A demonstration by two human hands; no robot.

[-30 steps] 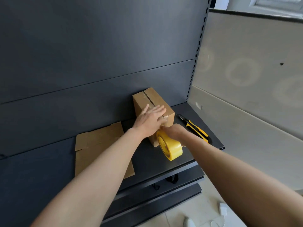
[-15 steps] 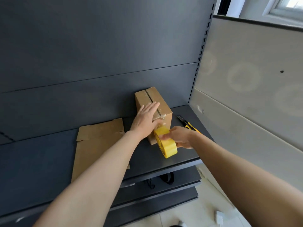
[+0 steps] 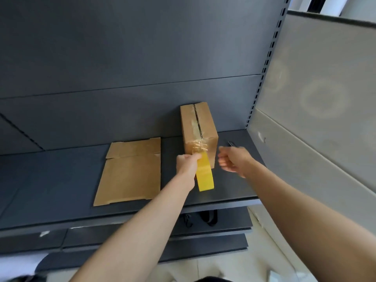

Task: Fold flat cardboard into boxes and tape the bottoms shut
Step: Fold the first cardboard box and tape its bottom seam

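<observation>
The box stands on the shelf, towards its right end, with its far side at or close to the dark back panel. Its top face shows two flaps meeting at a centre seam. Clear tape runs along that seam and over the near edge, where it lies crinkled and shiny on the front face. I judge the box light and hollow. It is plain brown corrugated board, stiff along the edges but easy to dent on the faces, and I expect it to slide on the smooth painted metal if the tape tugs it. I would steady it from above, palm flat across both flaps, or by two opposite sides near the corners.

The roll is yellow, seen edge on, hard and round, and from here it seems to meet the box's front face low down. The left hand grips it, fingers wrapped over its upper part. The right hand is just right of the box and apart from it, blurred, fingers curled in a loose fist with nothing visible inside. Just beyond it I see a thin dark tool on the shelf, mostly hidden.

Left of the box, near but not touching, lies a flat blank with short flaps at its far end, thin and bendy by my guess. Right of the shelf rises a pale matte wall
</observation>
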